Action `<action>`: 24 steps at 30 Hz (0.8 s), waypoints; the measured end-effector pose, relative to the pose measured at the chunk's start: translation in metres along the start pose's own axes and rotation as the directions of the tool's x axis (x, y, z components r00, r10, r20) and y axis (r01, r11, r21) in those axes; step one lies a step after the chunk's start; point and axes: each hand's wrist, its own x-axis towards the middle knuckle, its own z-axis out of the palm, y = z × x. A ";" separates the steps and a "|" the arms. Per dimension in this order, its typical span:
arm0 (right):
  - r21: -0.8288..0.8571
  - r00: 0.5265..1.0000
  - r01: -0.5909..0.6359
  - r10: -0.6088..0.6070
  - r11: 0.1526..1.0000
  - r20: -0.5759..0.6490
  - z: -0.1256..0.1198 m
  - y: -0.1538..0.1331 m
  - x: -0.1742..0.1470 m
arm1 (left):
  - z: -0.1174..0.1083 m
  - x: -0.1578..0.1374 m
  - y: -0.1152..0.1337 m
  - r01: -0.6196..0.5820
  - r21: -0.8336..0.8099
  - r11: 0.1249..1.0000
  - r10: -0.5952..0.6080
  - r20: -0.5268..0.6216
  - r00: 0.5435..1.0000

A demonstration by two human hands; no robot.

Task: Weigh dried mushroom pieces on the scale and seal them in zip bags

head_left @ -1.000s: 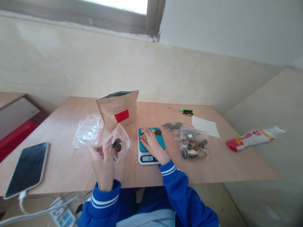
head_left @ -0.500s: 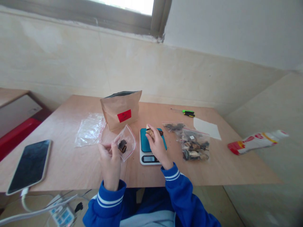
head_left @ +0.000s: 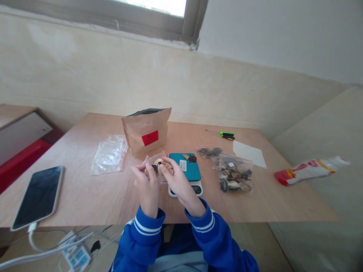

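left hand (head_left: 146,180): grip pinching small bag (head_left: 157,161) | right hand (head_left: 176,178): grip closed on dried pieces (head_left: 163,164) (at bag mouth)

Both hands, left (head_left: 147,185) and right (head_left: 177,180), meet, fingers pinched.

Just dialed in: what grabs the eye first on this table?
The two hands meeting at the near edge: the left hand holds a small clear bag while the right hand brings a pale dried piece to its mouth. Right of them sits a teal-topped scale; behind stands a brown paper pouch with a red label.
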 end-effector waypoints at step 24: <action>0.037 0.960 0.248 -0.251 0.968 0.121 -0.037 -0.047 0.005 | -0.007 0.012 -0.030 0.081 -0.324 0.943 -0.085 0.001 0.996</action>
